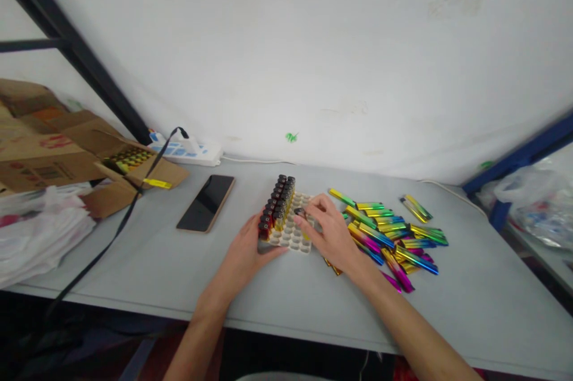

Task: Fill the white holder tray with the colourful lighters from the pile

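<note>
A pale tray with round holes lies on the grey table, its left part filled with upright black-topped tubes in rows. My left hand is wrapped round the tray's near left corner, its thumb along the front edge. Over the tray's right part my right hand pinches a small dark-topped tube between thumb and fingers. Right of that hand is a loose pile of shiny tubes in yellow, green, blue and magenta.
A black phone lies left of the tray. Behind it are a white power strip and an open cardboard box holding tubes. A black strap crosses the left side. Plastic bags lie at far left.
</note>
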### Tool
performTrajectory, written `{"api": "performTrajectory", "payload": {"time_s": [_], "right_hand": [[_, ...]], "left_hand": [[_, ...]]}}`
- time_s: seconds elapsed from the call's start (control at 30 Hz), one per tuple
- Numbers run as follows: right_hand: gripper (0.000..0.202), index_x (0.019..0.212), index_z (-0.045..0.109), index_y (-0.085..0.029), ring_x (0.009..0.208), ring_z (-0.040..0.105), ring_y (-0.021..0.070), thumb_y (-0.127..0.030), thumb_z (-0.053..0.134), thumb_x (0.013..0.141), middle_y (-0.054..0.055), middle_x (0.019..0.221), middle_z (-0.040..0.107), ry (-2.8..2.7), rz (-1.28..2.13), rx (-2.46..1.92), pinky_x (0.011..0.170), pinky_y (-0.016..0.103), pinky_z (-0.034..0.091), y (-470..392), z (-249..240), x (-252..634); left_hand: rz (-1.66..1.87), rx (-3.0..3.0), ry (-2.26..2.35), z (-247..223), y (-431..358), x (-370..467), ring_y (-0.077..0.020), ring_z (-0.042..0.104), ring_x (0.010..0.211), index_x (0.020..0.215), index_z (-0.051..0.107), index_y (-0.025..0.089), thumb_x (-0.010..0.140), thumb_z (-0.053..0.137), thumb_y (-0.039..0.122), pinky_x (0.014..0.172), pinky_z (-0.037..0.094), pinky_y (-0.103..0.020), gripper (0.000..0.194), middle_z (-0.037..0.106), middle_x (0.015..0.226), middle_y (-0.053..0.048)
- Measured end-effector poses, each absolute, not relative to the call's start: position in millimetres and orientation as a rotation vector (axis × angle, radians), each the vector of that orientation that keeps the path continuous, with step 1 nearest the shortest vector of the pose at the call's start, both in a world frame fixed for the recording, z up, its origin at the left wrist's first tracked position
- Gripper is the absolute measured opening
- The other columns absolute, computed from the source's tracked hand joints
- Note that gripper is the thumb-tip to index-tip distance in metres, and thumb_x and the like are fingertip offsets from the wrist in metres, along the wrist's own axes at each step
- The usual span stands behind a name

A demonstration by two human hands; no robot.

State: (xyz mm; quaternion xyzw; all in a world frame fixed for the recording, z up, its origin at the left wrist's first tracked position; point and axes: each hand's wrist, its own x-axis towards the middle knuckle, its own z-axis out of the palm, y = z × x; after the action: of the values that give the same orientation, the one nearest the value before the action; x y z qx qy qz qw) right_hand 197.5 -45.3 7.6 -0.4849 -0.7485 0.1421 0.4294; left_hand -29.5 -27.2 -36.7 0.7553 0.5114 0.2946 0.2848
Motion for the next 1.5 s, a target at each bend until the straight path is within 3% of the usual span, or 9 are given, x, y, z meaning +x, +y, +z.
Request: {"api": "performTrajectory", "payload": {"time_s": [0.1,0.2,0.37,0.67,0.93,1.03,1.13,1.33,1.5], "right_hand": [[0.042,0.074,0.052,-0.022,0.068,0.056,0.0166,-0.045,0.053,0.11,0.0,0.073,0.058,-1.904,0.397,-1.248,0.067,0.029,0.042,-44.8,4.8,187.4],[0.041,0.075,0.053,-0.022,0.061,0.056,0.0148,-0.044,0.054,0.11,-0.001,0.068,0.061,-1.908,0.457,-1.276,0.063,0.028,0.039,-43.8,-4.0,175.9],[0.032,0.086,0.06,-0.021,0.068,0.065,0.0173,-0.041,0.056,0.11,0.002,0.079,0.071,-1.977,0.429,-1.29,0.066,0.029,0.041,-44.1,-16.9,170.1],[0.027,0.098,0.063,-0.02,0.084,0.072,0.0215,-0.041,0.052,0.112,0.007,0.092,0.075,-2.119,0.34,-1.39,0.073,0.031,0.049,-51.1,-16.0,163.6],[0.034,0.105,0.069,-0.015,0.099,0.072,0.0284,-0.044,0.051,0.111,0.014,0.102,0.075,-2.308,0.137,-1.598,0.086,0.038,0.054,-47.6,4.8,151.8],[0.041,0.1,0.071,-0.016,0.094,0.073,0.0272,-0.053,0.055,0.108,0.012,0.099,0.076,-2.309,0.214,-1.594,0.084,0.036,0.053,-49.7,7.6,158.7],[0.042,0.091,0.07,-0.019,0.084,0.071,0.0229,-0.056,0.057,0.106,0.007,0.088,0.075,-2.188,0.332,-1.586,0.076,0.032,0.049,-57.6,9.5,184.6],[0.034,0.087,0.069,-0.02,0.072,0.065,0.0198,-0.04,0.053,0.11,0.004,0.081,0.072,-1.822,0.189,-1.727,0.07,0.031,0.045,-75.7,10.6,303.2],[0.024,0.104,0.075,-0.013,0.086,0.071,0.0258,-0.03,0.058,0.102,0.015,0.096,0.075,-1.614,-0.147,-2.05,0.087,0.038,0.052,-76.5,-2.3,424.0]], "left_hand": [[0.804,2.021,1.356,-43.4,-25.3,-30.5,-0.0324,0.059,0.143,0.148,0.054,0.02,0.08,0.086,0.038,0.123,0.045,-0.048,0.077,0.066,0.148,-0.014],[0.805,2.016,1.348,-47.7,-24.1,-31.2,-0.0331,0.058,0.144,0.147,0.055,0.02,0.079,0.087,0.038,0.123,0.045,-0.049,0.077,0.066,0.147,-0.014],[0.814,2.023,1.329,-46.8,-24.4,-31.1,-0.0336,0.059,0.143,0.143,0.057,0.018,0.08,0.086,0.037,0.122,0.047,-0.05,0.072,0.067,0.145,-0.016],[0.846,1.991,1.323,-37.1,-25.3,-29.8,-0.0338,0.067,0.133,0.135,0.063,0.02,0.081,0.083,0.038,0.116,0.051,-0.051,0.061,0.073,0.133,-0.013],[0.792,1.975,1.367,-37.1,-21.9,-30.6,-0.0362,0.068,0.13,0.131,0.064,0.02,0.078,0.079,0.046,0.115,0.052,-0.053,0.061,0.074,0.131,-0.014],[0.772,1.994,1.378,-38.3,-19.7,-31.4,-0.0362,0.07,0.127,0.129,0.064,0.021,0.079,0.076,0.048,0.112,0.054,-0.052,0.058,0.076,0.127,-0.012],[0.741,2.005,1.46,-37.3,-18.5,-30.5,-0.0372,0.07,0.124,0.129,0.062,0.02,0.077,0.076,0.054,0.11,0.055,-0.051,0.064,0.076,0.126,-0.013],[0.626,2.027,1.572,-32.7,-18.7,-29.0,-0.0413,0.071,0.122,0.125,0.061,0.018,0.075,0.072,0.067,0.108,0.056,-0.053,0.07,0.076,0.121,-0.015],[0.602,2.016,1.588,-29.5,-18.9,-28.3,-0.0436,0.071,0.121,0.124,0.061,0.018,0.072,0.073,0.065,0.105,0.057,-0.056,0.071,0.076,0.122,-0.017]]}}
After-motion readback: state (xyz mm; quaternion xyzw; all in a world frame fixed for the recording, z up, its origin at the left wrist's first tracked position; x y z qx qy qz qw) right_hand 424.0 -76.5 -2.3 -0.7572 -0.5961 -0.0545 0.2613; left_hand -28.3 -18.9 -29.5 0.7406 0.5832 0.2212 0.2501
